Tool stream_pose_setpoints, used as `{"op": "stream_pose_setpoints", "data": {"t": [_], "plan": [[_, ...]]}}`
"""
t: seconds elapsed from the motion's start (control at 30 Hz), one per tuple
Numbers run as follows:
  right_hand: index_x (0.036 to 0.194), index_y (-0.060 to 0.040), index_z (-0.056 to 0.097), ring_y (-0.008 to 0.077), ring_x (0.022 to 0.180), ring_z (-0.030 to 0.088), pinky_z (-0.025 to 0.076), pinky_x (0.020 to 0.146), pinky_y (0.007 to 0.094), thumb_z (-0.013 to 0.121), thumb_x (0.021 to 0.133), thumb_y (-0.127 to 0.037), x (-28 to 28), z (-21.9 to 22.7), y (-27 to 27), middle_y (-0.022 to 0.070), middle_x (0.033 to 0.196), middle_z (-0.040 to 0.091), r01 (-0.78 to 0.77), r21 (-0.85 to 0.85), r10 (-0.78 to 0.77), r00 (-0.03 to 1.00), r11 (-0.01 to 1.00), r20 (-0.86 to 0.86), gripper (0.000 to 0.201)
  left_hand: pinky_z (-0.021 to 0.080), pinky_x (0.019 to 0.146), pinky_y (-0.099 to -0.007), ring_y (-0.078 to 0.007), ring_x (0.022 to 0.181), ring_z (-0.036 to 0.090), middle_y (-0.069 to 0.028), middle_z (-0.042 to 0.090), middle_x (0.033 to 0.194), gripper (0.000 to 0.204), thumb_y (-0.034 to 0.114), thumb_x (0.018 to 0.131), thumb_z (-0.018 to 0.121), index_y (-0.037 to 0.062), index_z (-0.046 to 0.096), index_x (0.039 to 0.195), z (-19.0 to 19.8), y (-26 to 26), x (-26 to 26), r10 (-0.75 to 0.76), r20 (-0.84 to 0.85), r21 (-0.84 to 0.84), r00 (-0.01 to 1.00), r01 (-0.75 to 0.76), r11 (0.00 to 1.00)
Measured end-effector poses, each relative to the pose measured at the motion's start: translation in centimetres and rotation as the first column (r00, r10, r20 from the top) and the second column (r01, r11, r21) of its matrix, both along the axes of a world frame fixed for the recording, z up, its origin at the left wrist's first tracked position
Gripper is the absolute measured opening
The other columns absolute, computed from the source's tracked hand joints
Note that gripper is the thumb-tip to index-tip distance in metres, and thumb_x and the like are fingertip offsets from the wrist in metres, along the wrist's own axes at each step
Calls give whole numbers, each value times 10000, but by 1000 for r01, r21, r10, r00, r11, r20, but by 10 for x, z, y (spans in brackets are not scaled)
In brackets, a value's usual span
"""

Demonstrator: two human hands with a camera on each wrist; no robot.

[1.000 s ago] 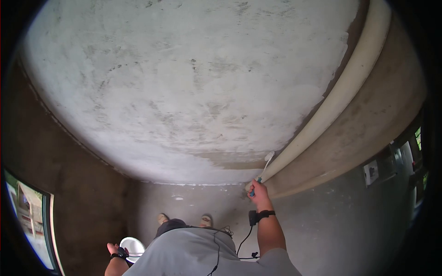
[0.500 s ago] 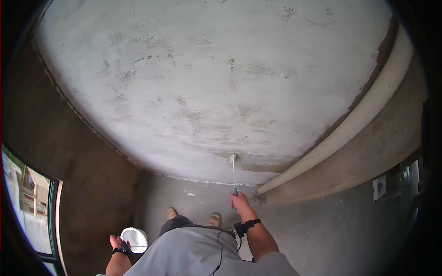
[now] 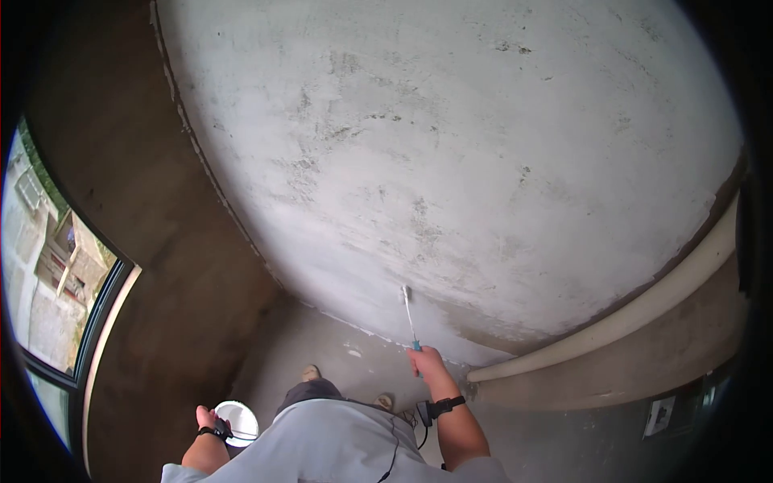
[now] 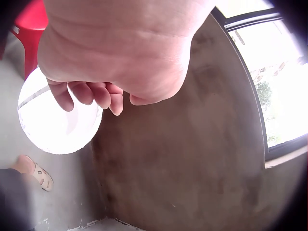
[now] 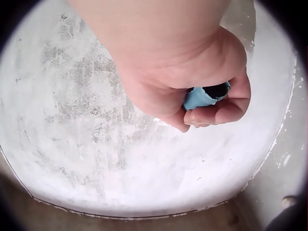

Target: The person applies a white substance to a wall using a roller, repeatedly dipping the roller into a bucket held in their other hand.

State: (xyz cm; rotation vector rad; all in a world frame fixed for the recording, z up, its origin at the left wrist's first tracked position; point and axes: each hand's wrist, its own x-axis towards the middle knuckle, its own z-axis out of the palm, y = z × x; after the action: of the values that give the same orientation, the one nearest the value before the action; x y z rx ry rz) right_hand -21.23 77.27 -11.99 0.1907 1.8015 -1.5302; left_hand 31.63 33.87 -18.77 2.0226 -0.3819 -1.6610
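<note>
My right hand grips a paint roller by its blue handle, fingers wrapped around it in the right wrist view. The roller's white-coated shaft reaches up to its small head, which lies against the low part of the whitish wall. Close by that head, an unevenly coated brownish patch stretches to the right. Low at the left, my left hand holds a white bucket, its fingers curled at the bucket's handle. The palm hides part of that hold in the left wrist view.
A pale pipe runs along the wall's right edge. At left stands a dark brown wall with a window. A red plastic seat shows behind the bucket. White spots mark the grey floor.
The roller has moved left along the wall from beside the pipe. My view has turned left, bringing more of the window in. The bucket stays with my left hand.
</note>
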Motion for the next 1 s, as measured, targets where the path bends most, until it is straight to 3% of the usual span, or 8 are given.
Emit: {"op": "stream_pose_setpoints", "data": {"t": [0.13, 0.2, 0.3, 0.6, 0.73, 0.8, 0.93, 1.0], "plan": [[719, -79, 519, 154, 468, 459, 375, 427, 328, 665, 904, -187, -10, 0, -10, 32, 594, 509, -56, -57, 59, 997, 997, 59, 259, 409, 616, -451, -203, 689, 444, -2, 454, 765, 275, 422, 830, 489, 147, 481, 851, -15, 6, 13, 9, 39, -16, 999, -9, 1000], [720, -83, 519, 154, 469, 461, 374, 426, 329, 668, 902, -189, -11, -2, -8, 31, 595, 509, -73, -67, 78, 995, 995, 69, 258, 428, 619, -469, -208, 709, 458, -19, 476, 792, 295, 421, 834, 485, 132, 502, 893, -5, 15, 4, 92, 142, -57, 986, -84, 995], [705, -90, 518, 152, 458, 459, 376, 426, 329, 675, 894, -186, -6, 2, 6, 29, 584, 506, 31, -49, -27, 996, 998, 82, 264, 443, 623, -489, -214, 732, 469, -35, 493, 825, 311, 408, 838, 479, 116, 510, 940, 8, 22, -6, 56, 133, -44, 990, -50, 998], [744, -84, 522, 138, 457, 457, 369, 409, 320, 687, 883, -190, 27, 5, 113, 14, 558, 473, 311, 31, -311, 950, 950, -12, 241, 440, 608, -477, -221, 731, 463, -30, 486, 822, 292, 405, 828, 478, 124, 493, 908, -54, -7, -2, -134, -1, 39, 991, 134, 990], [774, -108, 520, 133, 456, 452, 352, 400, 317, 646, 916, -193, 39, 2, 159, -1, 572, 471, 491, -76, -487, 871, 868, 62, 208, 421, 652, -454, -206, 743, 456, -10, 465, 808, 293, 423, 809, 500, 145, 490, 900, -37, 0, -37, -146, -45, 27, 988, 148, 989], [793, -104, 527, 121, 454, 452, 347, 390, 302, 663, 905, -194, 44, 7, 175, -5, 601, 486, 634, -145, -623, 773, 759, 117, 198, 402, 696, -449, -198, 776, 444, 2, 446, 836, 311, 450, 804, 503, 154, 480, 895, -31, 1, -54, -151, -22, 40, 988, 151, 988], [814, -122, 528, 112, 466, 447, 345, 397, 289, 669, 901, -203, 52, 15, 203, -17, 618, 487, 732, -160, -701, 680, 662, 215, 185, 390, 707, -458, -193, 755, 426, 10, 440, 816, 333, 475, 800, 504, 157, 474, 893, -39, -13, -69, -218, -84, 23, 972, 221, 975], [820, -139, 527, 110, 473, 445, 349, 413, 278, 677, 898, -211, 49, 6, 216, -23, 620, 485, 725, -128, -695, 687, 677, 211, 184, 369, 679, -443, -185, 699, 409, 33, 414, 743, 306, 479, 788, 486, 184, 405, 789, -37, -17, -77, -268, -120, 21, 956, 273, 962]]}}
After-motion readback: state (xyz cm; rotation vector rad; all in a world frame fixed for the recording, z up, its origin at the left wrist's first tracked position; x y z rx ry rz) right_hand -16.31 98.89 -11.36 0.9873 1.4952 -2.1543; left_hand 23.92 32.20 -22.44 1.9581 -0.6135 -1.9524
